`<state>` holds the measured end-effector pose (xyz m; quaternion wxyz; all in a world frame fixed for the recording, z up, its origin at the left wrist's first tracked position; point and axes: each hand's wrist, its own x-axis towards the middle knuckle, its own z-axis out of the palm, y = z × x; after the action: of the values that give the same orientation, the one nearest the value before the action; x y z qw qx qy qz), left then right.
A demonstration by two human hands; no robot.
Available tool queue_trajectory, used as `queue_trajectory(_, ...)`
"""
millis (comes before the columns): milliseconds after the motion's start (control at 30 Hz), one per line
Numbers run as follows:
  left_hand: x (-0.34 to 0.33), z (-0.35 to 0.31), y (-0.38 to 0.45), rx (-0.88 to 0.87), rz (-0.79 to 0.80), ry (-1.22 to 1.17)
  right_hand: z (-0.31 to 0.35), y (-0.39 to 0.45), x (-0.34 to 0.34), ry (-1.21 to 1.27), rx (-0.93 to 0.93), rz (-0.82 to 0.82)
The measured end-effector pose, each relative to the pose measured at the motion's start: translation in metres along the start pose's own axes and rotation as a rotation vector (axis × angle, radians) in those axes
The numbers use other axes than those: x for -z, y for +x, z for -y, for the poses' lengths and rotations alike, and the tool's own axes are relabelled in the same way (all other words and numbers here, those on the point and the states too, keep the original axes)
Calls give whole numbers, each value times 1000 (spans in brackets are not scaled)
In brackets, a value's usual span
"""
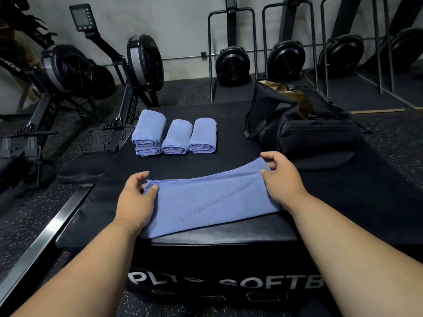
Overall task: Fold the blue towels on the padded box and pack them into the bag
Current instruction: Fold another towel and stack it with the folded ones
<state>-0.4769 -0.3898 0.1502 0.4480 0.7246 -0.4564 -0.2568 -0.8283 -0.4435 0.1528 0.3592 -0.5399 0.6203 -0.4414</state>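
While both hands pinch towel (pixel 206 197) ends on box (pixel 229 234), L hand (pixel 135 202) left corner, R hand (pixel 281 177) right, 4 folded towels (pixel 176 137) behind, bag (pixel 297 124) open.

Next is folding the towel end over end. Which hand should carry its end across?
Probably right. The right hand pinches the towel end that is already raised off the box; the left hand pinches the lower end and can anchor it. Either could work, since both grip corners.

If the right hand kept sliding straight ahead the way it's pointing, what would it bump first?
Probably the black bag. The right hand, pinching the blue towel, points up and slightly left toward the bag's near edge, though depth is hard to judge.
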Motion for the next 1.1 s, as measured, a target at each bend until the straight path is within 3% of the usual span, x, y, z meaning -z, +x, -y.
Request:
queue_trajectory(133,2,-4,-8,-18,50,141,-1,-1,0,-302,80,12)
queue_trajectory(333,4,0,-56,-365,73,612,8,-33,-17,-787,404,336)
queue_trajectory(467,-3,7,-69,-221,300,855,7,-49,-23,-1054,418,368)
queue_trajectory(600,2,0,-61,-152,389,896,2,-48,-13,-1058,263,438)
queue_trajectory(700,0,-6,-64,-150,413,931,3,-52,-16,-1103,285,433)
queue_trajectory(833,-2,0,-72,-152,444,892,4,-70,-33,-1064,348,569)
queue_trajectory(1100,32,23,-77,-249,486,825,0,-71,-7,-1064,279,549)
